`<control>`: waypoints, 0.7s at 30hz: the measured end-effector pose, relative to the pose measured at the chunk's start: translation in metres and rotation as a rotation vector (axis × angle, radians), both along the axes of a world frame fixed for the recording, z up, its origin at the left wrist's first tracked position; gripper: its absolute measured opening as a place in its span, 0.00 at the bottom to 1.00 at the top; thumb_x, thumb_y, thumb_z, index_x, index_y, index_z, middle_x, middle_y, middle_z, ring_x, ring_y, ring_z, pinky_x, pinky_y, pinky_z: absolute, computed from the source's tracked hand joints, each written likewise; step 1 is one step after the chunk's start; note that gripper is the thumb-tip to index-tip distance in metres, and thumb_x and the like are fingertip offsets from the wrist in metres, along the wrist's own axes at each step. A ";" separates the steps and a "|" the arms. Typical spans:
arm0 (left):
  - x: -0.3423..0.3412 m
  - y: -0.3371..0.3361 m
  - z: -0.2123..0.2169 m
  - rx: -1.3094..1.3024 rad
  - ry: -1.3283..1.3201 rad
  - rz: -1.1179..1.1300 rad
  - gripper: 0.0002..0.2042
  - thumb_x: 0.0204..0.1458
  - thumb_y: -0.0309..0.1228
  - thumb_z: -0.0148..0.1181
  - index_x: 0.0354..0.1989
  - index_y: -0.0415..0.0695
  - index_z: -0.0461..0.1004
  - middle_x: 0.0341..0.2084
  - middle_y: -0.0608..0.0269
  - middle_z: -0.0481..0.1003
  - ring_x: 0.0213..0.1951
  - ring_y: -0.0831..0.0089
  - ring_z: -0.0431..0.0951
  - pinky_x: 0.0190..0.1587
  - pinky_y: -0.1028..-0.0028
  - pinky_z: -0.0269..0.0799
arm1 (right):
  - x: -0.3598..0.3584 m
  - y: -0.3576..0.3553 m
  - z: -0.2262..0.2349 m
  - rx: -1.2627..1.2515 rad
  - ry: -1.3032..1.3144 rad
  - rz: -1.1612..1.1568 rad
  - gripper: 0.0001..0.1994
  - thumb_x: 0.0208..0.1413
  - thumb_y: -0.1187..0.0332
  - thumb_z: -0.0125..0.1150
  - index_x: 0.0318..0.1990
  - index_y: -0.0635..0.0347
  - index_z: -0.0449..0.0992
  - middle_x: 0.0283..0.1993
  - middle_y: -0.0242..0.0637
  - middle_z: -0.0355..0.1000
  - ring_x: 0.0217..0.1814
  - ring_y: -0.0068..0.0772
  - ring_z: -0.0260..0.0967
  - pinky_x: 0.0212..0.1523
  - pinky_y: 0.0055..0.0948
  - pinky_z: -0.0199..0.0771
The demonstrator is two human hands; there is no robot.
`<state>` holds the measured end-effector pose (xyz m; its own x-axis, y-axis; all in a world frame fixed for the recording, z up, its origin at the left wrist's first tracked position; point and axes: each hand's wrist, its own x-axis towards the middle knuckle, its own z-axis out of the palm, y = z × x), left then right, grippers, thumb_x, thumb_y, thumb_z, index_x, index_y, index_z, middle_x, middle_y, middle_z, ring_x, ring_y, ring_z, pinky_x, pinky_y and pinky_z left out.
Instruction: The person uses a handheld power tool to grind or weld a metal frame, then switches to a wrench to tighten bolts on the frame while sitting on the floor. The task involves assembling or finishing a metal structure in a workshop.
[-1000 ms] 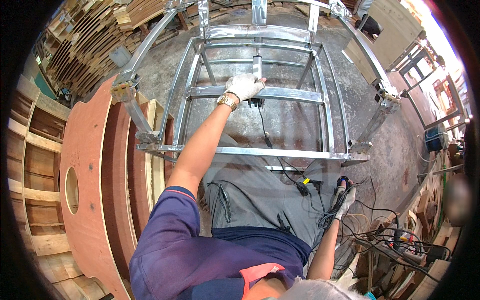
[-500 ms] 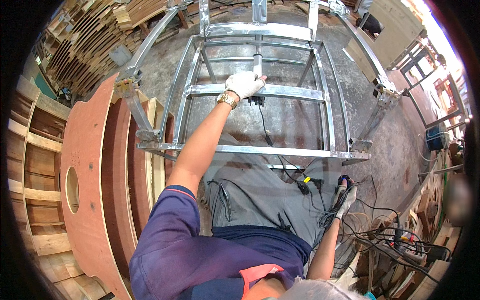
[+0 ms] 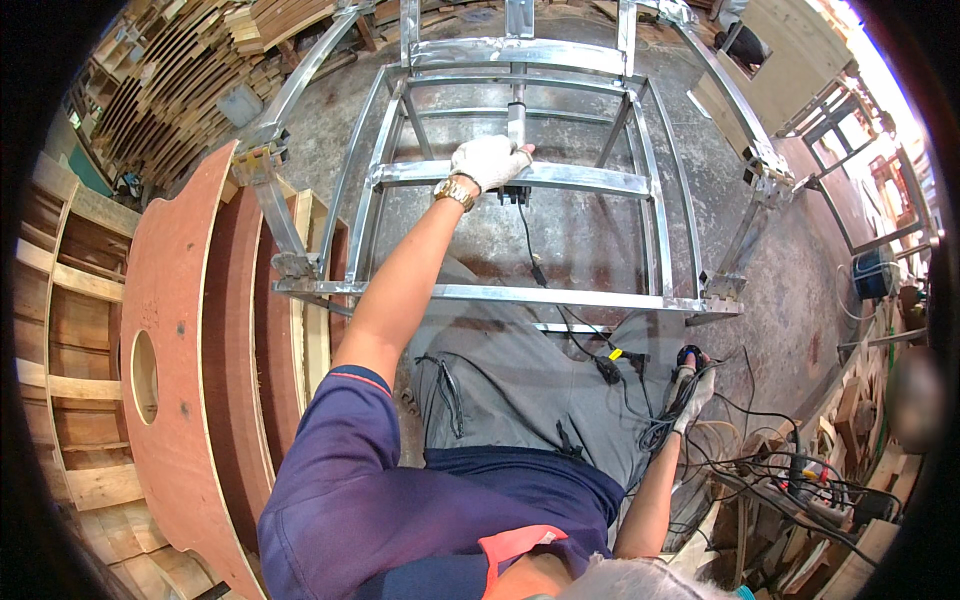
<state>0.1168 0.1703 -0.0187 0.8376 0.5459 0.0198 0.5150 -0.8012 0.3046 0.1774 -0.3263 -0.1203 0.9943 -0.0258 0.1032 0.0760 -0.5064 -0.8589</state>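
Note:
My left hand (image 3: pixel 487 162), in a white work glove with bare fingertips, is closed over the crossbar of a shiny metal frame (image 3: pixel 590 180). Just beyond it stands a grey metal cylinder (image 3: pixel 516 120) of an actuator, joined to the frame. A black cable (image 3: pixel 530 245) hangs from its dark lower end toward plugs (image 3: pixel 607 369) over my grey trousers. Low on the right, my gloved right hand (image 3: pixel 692 398) is closed around a small dark handset with a bluish part (image 3: pixel 690 356). Looped black cord (image 3: pixel 655 437) bunches beside that hand; its fingers are partly hidden.
Curved plywood panels (image 3: pixel 180 370) stand close on my left, beside a slatted wooden structure (image 3: pixel 85 290). Tangled cables (image 3: pixel 790 480) and wood offcuts lie at lower right. Stacked timber (image 3: pixel 180 90) fills the far left. A blue container (image 3: pixel 873 275) sits at the right.
The metal frame and my left hand on its crossbar sit slightly farther up in the picture. My right hand has hardly moved and keeps its hold.

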 end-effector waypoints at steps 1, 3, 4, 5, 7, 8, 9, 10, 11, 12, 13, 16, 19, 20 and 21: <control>0.000 0.000 0.001 0.005 0.005 0.000 0.30 0.61 0.61 0.42 0.38 0.47 0.84 0.33 0.49 0.82 0.38 0.51 0.83 0.43 0.55 0.77 | 0.000 0.001 0.000 -0.033 -0.025 0.003 0.13 0.62 0.65 0.64 0.47 0.65 0.75 0.41 0.36 0.77 0.41 0.30 0.71 0.46 0.27 0.70; 0.000 -0.001 0.002 0.010 0.018 0.004 0.30 0.61 0.60 0.43 0.38 0.48 0.84 0.32 0.50 0.82 0.38 0.51 0.83 0.42 0.56 0.77 | 0.000 0.002 0.001 0.028 -0.003 0.008 0.13 0.62 0.65 0.64 0.47 0.65 0.75 0.41 0.37 0.77 0.41 0.30 0.70 0.47 0.27 0.70; 0.000 -0.001 0.002 0.009 0.012 -0.003 0.30 0.61 0.60 0.43 0.38 0.48 0.84 0.32 0.50 0.82 0.38 0.51 0.83 0.42 0.56 0.77 | 0.000 0.002 0.001 0.031 0.004 -0.002 0.13 0.62 0.65 0.64 0.47 0.66 0.75 0.42 0.37 0.77 0.41 0.30 0.70 0.47 0.27 0.70; 0.000 -0.001 0.002 0.007 0.005 -0.010 0.30 0.61 0.60 0.43 0.38 0.48 0.84 0.32 0.50 0.82 0.38 0.51 0.83 0.42 0.56 0.77 | 0.000 0.002 0.000 0.049 -0.010 0.010 0.13 0.62 0.65 0.64 0.47 0.66 0.75 0.42 0.37 0.77 0.41 0.30 0.70 0.47 0.27 0.70; 0.000 -0.001 0.002 0.002 -0.003 -0.014 0.30 0.61 0.60 0.43 0.38 0.48 0.84 0.32 0.50 0.82 0.38 0.51 0.83 0.42 0.56 0.77 | 0.000 0.001 -0.001 0.055 -0.026 0.012 0.13 0.62 0.65 0.64 0.47 0.66 0.75 0.42 0.37 0.77 0.42 0.30 0.70 0.48 0.27 0.69; 0.000 -0.001 0.002 0.000 -0.005 -0.012 0.30 0.61 0.60 0.43 0.38 0.48 0.84 0.32 0.50 0.82 0.37 0.51 0.83 0.42 0.56 0.77 | 0.000 0.001 -0.001 0.050 -0.021 0.015 0.14 0.62 0.65 0.64 0.47 0.66 0.75 0.42 0.37 0.77 0.42 0.30 0.70 0.48 0.27 0.69; 0.000 -0.001 0.001 -0.008 -0.005 -0.009 0.30 0.61 0.59 0.43 0.38 0.47 0.84 0.32 0.50 0.82 0.37 0.51 0.83 0.42 0.56 0.77 | 0.000 0.000 -0.002 0.043 -0.015 0.017 0.14 0.62 0.65 0.64 0.48 0.66 0.75 0.42 0.37 0.77 0.42 0.30 0.70 0.47 0.28 0.70; 0.000 -0.001 0.001 0.001 -0.005 -0.010 0.30 0.61 0.59 0.43 0.38 0.47 0.84 0.32 0.49 0.82 0.37 0.51 0.83 0.42 0.56 0.77 | 0.001 0.000 -0.002 0.026 -0.022 0.019 0.14 0.62 0.65 0.64 0.48 0.66 0.75 0.42 0.37 0.77 0.42 0.30 0.70 0.47 0.28 0.70; 0.000 0.000 0.002 0.005 -0.003 -0.010 0.30 0.61 0.59 0.43 0.38 0.47 0.84 0.32 0.49 0.82 0.37 0.51 0.83 0.42 0.56 0.77 | 0.001 -0.001 -0.003 0.037 -0.004 0.018 0.14 0.62 0.65 0.63 0.48 0.66 0.75 0.42 0.37 0.77 0.41 0.30 0.70 0.47 0.28 0.70; 0.000 -0.001 0.002 0.005 -0.002 -0.011 0.30 0.61 0.59 0.43 0.38 0.47 0.84 0.32 0.49 0.82 0.37 0.51 0.83 0.41 0.56 0.77 | 0.001 -0.001 -0.004 0.036 0.003 0.016 0.14 0.62 0.65 0.63 0.48 0.66 0.75 0.42 0.37 0.76 0.41 0.30 0.70 0.46 0.28 0.70; 0.000 -0.001 0.002 0.016 -0.001 -0.015 0.30 0.61 0.59 0.43 0.38 0.47 0.84 0.32 0.49 0.82 0.37 0.51 0.83 0.41 0.56 0.77 | 0.002 -0.002 -0.005 0.029 -0.002 0.009 0.14 0.62 0.65 0.63 0.48 0.66 0.75 0.41 0.36 0.76 0.40 0.30 0.70 0.46 0.28 0.70; -0.001 -0.001 0.002 0.030 -0.002 -0.022 0.30 0.61 0.59 0.42 0.38 0.47 0.84 0.32 0.49 0.82 0.37 0.52 0.83 0.41 0.57 0.77 | 0.004 -0.002 -0.009 0.118 0.049 -0.001 0.14 0.63 0.65 0.63 0.49 0.65 0.74 0.40 0.35 0.75 0.38 0.28 0.68 0.43 0.27 0.70; -0.001 -0.001 0.001 0.025 -0.010 -0.017 0.30 0.61 0.59 0.42 0.38 0.47 0.84 0.32 0.49 0.82 0.37 0.52 0.83 0.41 0.57 0.77 | 0.005 -0.003 -0.013 0.120 0.052 0.009 0.14 0.63 0.65 0.63 0.49 0.65 0.74 0.40 0.33 0.75 0.36 0.26 0.67 0.40 0.26 0.69; -0.001 -0.001 0.001 0.024 -0.010 -0.018 0.30 0.61 0.59 0.42 0.38 0.47 0.84 0.32 0.49 0.82 0.37 0.52 0.83 0.41 0.57 0.77 | 0.005 -0.004 -0.013 0.115 0.048 0.016 0.14 0.63 0.65 0.63 0.49 0.65 0.74 0.40 0.33 0.75 0.36 0.26 0.67 0.39 0.25 0.69; -0.001 -0.001 0.001 0.022 -0.011 -0.019 0.30 0.61 0.59 0.42 0.38 0.48 0.84 0.32 0.49 0.82 0.37 0.52 0.83 0.42 0.57 0.77 | 0.005 -0.004 -0.014 0.108 0.044 0.018 0.14 0.63 0.65 0.64 0.49 0.65 0.74 0.40 0.33 0.75 0.36 0.25 0.67 0.38 0.25 0.69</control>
<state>0.1159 0.1694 -0.0180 0.8478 0.5288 0.0408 0.4959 -0.8176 0.2925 0.1825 -0.3305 -0.1339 0.9982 -0.0164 0.0571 0.0454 -0.4100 -0.9110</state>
